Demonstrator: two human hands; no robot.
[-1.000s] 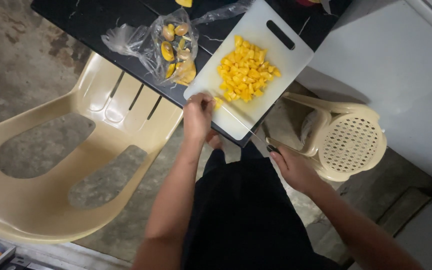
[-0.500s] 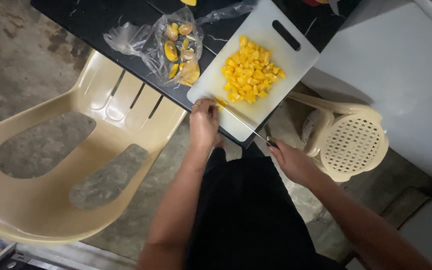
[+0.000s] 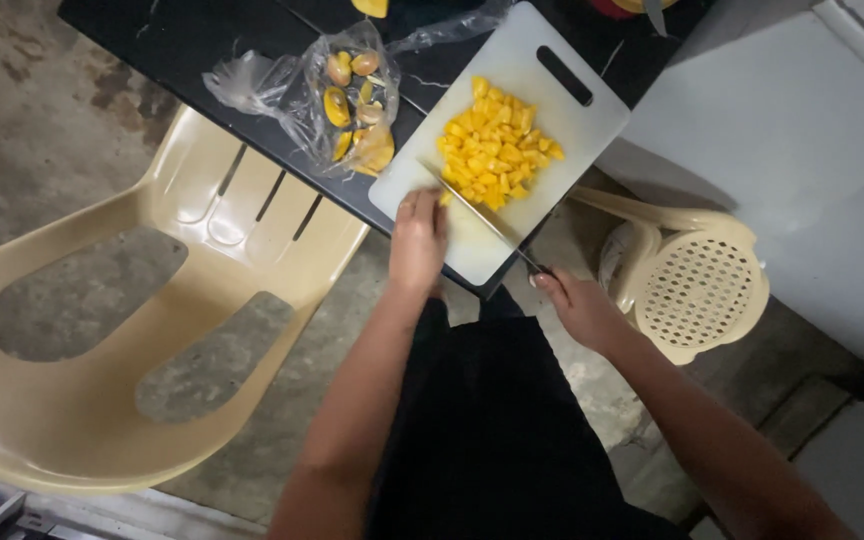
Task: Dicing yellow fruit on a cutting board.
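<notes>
A white cutting board (image 3: 572, 120) with a slot handle lies on a black table (image 3: 182, 40), its near corner past the table edge. A heap of yellow fruit cubes (image 3: 494, 155) sits in its middle. My left hand (image 3: 418, 240) rests on the board's near left edge, fingers on a small yellow piece. My right hand (image 3: 577, 305) grips the dark handle of a knife (image 3: 477, 215). The blade lies across the board, its tip close to my left fingers.
A clear plastic bag (image 3: 337, 95) with fruit peels and seeds lies on the table left of the board. A beige plastic chair (image 3: 152, 330) stands at left, another with a perforated seat (image 3: 697, 290) at right. A white appliance (image 3: 802, 150) fills the upper right.
My left hand moved up onto the board's near edge. My right hand brought the knife blade across the board toward my left fingers.
</notes>
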